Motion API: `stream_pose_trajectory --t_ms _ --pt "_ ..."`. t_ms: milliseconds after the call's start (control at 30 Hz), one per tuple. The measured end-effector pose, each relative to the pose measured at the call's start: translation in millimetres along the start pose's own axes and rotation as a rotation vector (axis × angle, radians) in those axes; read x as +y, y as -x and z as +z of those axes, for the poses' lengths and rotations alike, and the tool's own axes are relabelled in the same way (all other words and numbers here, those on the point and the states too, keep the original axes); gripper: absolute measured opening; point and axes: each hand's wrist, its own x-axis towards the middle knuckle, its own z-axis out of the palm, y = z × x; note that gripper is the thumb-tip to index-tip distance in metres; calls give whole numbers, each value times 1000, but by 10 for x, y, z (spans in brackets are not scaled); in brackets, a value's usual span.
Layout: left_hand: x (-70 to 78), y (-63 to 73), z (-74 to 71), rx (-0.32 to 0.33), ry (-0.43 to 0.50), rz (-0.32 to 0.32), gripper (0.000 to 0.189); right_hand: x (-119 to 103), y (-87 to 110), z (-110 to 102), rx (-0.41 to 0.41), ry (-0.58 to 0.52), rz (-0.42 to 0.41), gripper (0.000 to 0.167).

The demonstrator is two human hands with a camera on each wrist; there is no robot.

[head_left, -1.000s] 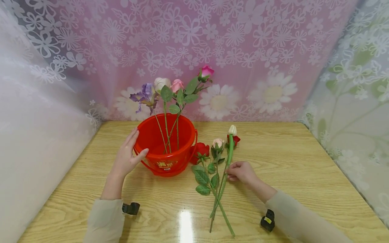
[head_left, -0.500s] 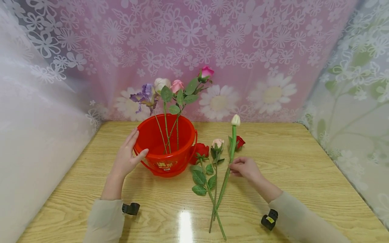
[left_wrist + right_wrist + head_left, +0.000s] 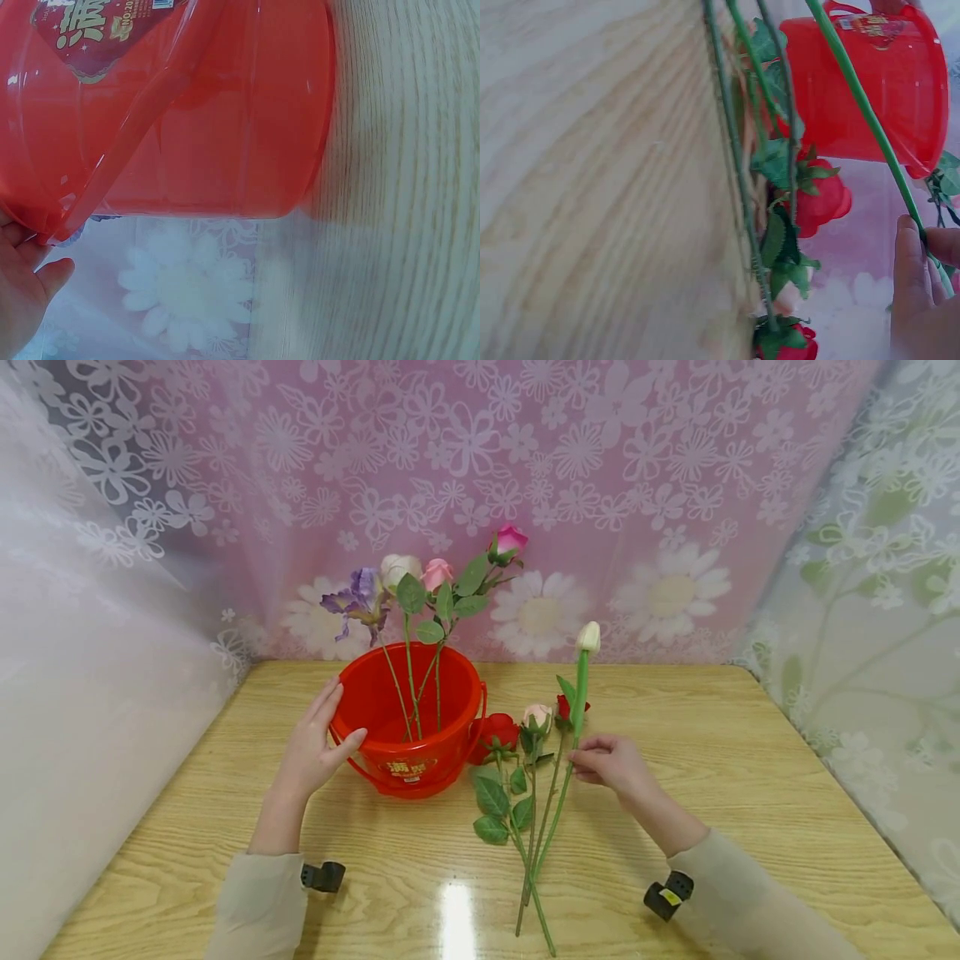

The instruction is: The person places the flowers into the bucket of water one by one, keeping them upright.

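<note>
In the head view my right hand pinches the green stem of a white tulip between thumb and fingers. Its bloom is raised, and the lower stem slants down across the other stems. The right wrist view shows the tulip's stem apart from the table. My left hand rests, fingers extended and thumb spread, against the left side of a red bucket. Inside the bucket stand a purple iris, a white flower, a pink rose and a magenta rose.
Right of the bucket, a large red rose, a pale pink rose and a smaller red rose lie on the wooden table, their stems crossing toward the front. A flowered pink curtain hangs behind.
My right hand has lifted the tulip up and to the right, off the other flowers. The smaller red rose shifted right, then back left. My left hand and the bucket stay put.
</note>
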Motion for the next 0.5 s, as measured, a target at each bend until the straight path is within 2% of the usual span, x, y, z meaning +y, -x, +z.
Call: stream_pose_trajectory --t_ms 500 --pt "13 4 -5 -4 -9 -5 71 -246 8 28 -12 -38 -70 23"
